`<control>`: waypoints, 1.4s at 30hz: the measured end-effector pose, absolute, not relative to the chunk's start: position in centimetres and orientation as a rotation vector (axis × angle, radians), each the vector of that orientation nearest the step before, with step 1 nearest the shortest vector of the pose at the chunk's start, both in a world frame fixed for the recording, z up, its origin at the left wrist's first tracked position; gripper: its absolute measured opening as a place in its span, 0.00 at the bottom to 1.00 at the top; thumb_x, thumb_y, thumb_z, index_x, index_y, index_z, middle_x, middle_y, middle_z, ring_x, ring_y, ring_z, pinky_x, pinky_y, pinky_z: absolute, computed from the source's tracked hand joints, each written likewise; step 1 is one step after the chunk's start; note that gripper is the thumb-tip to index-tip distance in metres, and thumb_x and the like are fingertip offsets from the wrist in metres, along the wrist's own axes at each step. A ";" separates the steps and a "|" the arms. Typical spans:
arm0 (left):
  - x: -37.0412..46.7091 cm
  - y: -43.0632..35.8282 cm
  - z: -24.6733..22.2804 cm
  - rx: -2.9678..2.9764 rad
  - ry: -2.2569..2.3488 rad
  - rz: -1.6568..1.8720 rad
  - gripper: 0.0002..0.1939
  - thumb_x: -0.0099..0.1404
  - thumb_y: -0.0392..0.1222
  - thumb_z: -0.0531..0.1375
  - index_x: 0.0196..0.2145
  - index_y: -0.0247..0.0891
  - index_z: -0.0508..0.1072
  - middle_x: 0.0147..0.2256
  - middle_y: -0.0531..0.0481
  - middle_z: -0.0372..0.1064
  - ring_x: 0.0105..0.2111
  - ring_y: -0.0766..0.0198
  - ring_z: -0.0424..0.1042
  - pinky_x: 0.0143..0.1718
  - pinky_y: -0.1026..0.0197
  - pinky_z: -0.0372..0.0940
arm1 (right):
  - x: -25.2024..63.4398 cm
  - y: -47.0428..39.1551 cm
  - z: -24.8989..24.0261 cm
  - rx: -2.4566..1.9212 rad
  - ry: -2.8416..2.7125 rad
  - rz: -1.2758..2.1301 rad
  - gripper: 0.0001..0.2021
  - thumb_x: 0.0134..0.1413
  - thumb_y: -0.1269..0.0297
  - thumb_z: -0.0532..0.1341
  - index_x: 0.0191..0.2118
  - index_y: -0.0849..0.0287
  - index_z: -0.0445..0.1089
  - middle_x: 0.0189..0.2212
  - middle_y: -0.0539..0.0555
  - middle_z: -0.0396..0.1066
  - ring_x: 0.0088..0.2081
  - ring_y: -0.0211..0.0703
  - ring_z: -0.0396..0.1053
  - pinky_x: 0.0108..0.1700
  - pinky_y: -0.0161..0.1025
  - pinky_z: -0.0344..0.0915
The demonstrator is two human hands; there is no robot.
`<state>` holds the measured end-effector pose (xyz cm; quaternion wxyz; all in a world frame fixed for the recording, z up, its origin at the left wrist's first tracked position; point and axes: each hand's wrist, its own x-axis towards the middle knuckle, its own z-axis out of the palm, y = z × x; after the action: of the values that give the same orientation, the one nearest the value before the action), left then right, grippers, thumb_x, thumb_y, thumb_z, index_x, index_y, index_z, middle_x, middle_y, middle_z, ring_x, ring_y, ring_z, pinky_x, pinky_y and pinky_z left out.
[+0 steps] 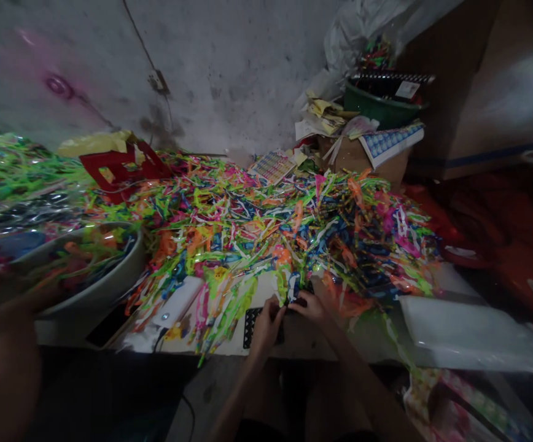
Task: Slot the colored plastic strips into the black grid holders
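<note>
My left hand [269,322] is at the table's front edge, above a black tray with a grid of holes [250,325]. Its thumb and fingers are closed in a pinch. Close by on the right, my right hand [310,306] is also pinched, its fingertips almost meeting the left ones. A small blue and white plastic piece [293,283] shows just beyond the fingertips, beside a yellow-green one [282,287]. What lies exactly between the fingers is too dark and small to make out. Right behind the hands spreads a heap of colourful thin plastic pieces [248,230].
At left, another person's arm [8,356] reaches toward a white basin [123,270] of plastic pieces. A white power bank [178,301] with a cable lies left of my hands. A red box [119,169], a green basin [381,107] and clear plastic bags [473,331] surround the heap.
</note>
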<state>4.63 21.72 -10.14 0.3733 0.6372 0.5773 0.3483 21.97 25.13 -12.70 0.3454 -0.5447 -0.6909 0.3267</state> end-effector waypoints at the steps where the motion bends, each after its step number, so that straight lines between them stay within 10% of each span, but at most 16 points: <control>1: 4.6 21.7 -10.0 1.632 1.495 0.881 0.13 0.63 0.50 0.53 0.40 0.40 0.66 0.34 0.50 0.74 0.36 0.61 0.73 0.39 0.62 0.64 | 21.9 25.2 -12.8 -1.423 -1.783 0.857 0.08 0.46 0.59 0.62 0.27 0.58 0.66 0.26 0.50 0.70 0.30 0.42 0.67 0.34 0.36 0.64; 33: 3.1 20.0 -8.4 1.887 1.667 0.720 0.11 0.65 0.46 0.51 0.39 0.39 0.67 0.36 0.46 0.74 0.38 0.58 0.73 0.41 0.59 0.64 | 19.3 20.8 -11.8 -1.357 -1.690 0.888 0.07 0.54 0.61 0.59 0.34 0.58 0.68 0.31 0.51 0.72 0.35 0.42 0.70 0.39 0.37 0.66; 42: -1.1 16.5 -13.2 2.403 1.780 0.687 0.28 0.60 0.51 0.57 0.55 0.36 0.63 0.57 0.38 0.61 0.57 0.49 0.60 0.57 0.44 0.55 | 18.9 18.8 -13.8 -1.441 -2.018 0.377 0.14 0.52 0.73 0.59 0.45 0.56 0.69 0.47 0.59 0.70 0.50 0.52 0.65 0.53 0.52 0.61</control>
<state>-1.08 16.49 -13.17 0.0365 0.7826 0.5797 0.2237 18.89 18.83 -13.83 0.3114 -0.5458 -0.7647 0.1429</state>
